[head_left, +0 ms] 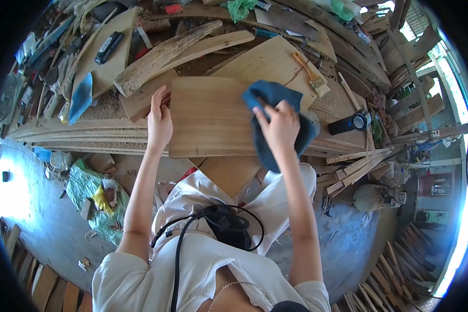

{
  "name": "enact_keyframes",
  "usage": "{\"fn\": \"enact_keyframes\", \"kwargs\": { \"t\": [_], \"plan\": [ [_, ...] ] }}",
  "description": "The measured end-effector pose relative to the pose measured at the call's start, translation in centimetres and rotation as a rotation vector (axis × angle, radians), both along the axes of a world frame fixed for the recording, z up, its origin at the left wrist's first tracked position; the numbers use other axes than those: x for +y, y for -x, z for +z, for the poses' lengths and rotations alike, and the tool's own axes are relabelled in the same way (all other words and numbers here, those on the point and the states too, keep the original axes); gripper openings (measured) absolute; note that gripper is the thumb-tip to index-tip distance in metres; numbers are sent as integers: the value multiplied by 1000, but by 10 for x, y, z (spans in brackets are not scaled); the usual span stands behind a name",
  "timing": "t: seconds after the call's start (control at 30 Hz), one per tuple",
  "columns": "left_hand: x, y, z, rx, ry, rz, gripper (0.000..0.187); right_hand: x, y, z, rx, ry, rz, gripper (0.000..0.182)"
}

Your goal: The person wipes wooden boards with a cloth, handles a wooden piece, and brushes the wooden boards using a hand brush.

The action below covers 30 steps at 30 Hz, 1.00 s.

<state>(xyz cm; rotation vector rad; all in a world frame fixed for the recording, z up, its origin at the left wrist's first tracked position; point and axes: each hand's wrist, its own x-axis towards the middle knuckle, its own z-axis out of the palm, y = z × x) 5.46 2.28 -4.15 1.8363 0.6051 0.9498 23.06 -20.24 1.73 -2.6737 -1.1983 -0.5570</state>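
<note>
From where I stand, a person in pale clothes sits up close to a heap of timber, with a smooth wooden board (210, 118) in the middle of the frame, just above the lap. The left hand (161, 122) is at the board's left edge with its fingers bent; I can't tell whether it is clamped on the wood or only resting against it. The right hand (282, 125) has its fingers closed on a blue cloth (279, 91), held over the board's right end, and the cloth's loose lower part hangs past the bottom edge. A second, darker piece of wood (230, 176) slants down below the board, between the legs.

Right of the cloth, a black cylinder (347, 124) lies on its side, and above it a paintbrush (315, 81) lies bristles down-right on pale wood. Rough planks (166, 60) lie across the upper part of the frame, with a small black device (109, 48) on a panel at upper left and a blue sheet (81, 99) hanging just below. A black cable (178, 260) loops over the person's front. On the floor at left, a yellow bag (102, 202) lies on green sheeting (80, 182).
</note>
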Motion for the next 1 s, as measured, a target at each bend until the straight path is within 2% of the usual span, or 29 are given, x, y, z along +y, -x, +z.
{"fn": "enact_keyframes", "kwargs": {
  "t": [0.1, 0.13, 0.2, 0.27, 0.33, 0.43, 0.53, 0.7, 0.87, 1.0],
  "plan": [
    [1, 0, -3, -23, 12, -3, 45, 31, -15, 4, -90, -211, 42, 23],
    [-1, -1, -1, -29, 17, -6, 44, 46, -18, -2, -163, -259, 127, 24],
    [-2, 0, 3, -22, 14, 6, 44, 78, -15, -12, -49, -290, 269, 25],
    [-1, -1, 0, -25, 4, 10, 44, 110, 6, -19, 233, -355, 411, 30],
    [-2, -1, 0, 11, -8, 43, 45, 127, 39, -18, 123, -265, 476, 35],
    [-3, 1, 5, 11, 19, 44, 46, 118, 86, -15, 164, -207, 603, 39],
    [-3, 0, 4, -36, 32, -2, 47, 81, 93, -4, 235, -136, 590, 36],
    [-4, 1, 7, -17, 33, -3, 48, 38, 38, 3, 197, -52, 327, 34],
    [-5, 0, 10, -59, 50, 8, 50, 95, 2, -11, 86, -99, 286, 36],
    [-3, 2, 3, -28, 20, 32, 52, 143, 56, -7, 110, -126, 470, 36]
  ]
}}
